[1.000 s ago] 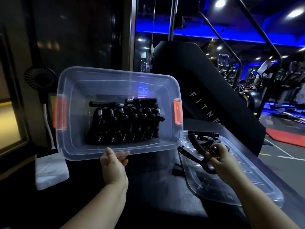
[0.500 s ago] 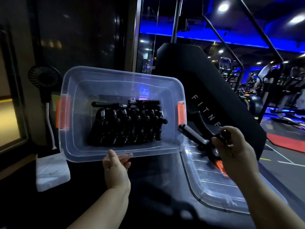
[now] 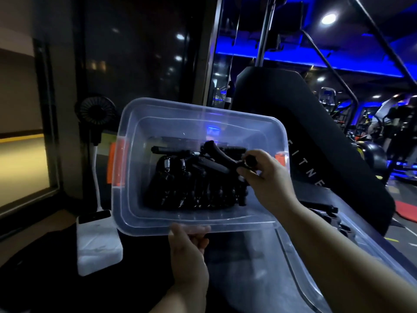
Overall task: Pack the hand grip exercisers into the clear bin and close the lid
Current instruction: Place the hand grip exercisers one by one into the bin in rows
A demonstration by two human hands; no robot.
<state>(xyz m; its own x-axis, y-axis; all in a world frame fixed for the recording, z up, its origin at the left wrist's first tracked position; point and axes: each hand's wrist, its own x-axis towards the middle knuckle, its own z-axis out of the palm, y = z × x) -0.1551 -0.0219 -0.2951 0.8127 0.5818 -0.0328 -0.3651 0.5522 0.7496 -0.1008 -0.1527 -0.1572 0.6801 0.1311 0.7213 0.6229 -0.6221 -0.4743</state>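
The clear bin (image 3: 135,123) with orange latches is tilted up so its open top faces me. My left hand (image 3: 189,249) grips its near rim from below. Several black hand grip exercisers (image 3: 191,190) with metal springs are stacked in a row inside. My right hand (image 3: 264,177) reaches into the bin's right side and pinches one black exerciser (image 3: 216,157) at its knob end, handles pointing left above the stack. The clear lid (image 3: 300,267) lies flat on the dark surface at the right. More black exerciser parts (image 3: 325,211) lie on the lid behind my right forearm.
A white block-shaped device (image 3: 97,242) with a cable stands left of the bin, below a small black fan (image 3: 96,111). A black gym machine (image 3: 304,136) rises behind the bin. Blue-lit gym equipment fills the far right.
My right hand lifted an exerciser off the lid and carried it left into the bin. The view swung left, so the bin now sits further right; my left hand kept its grip.
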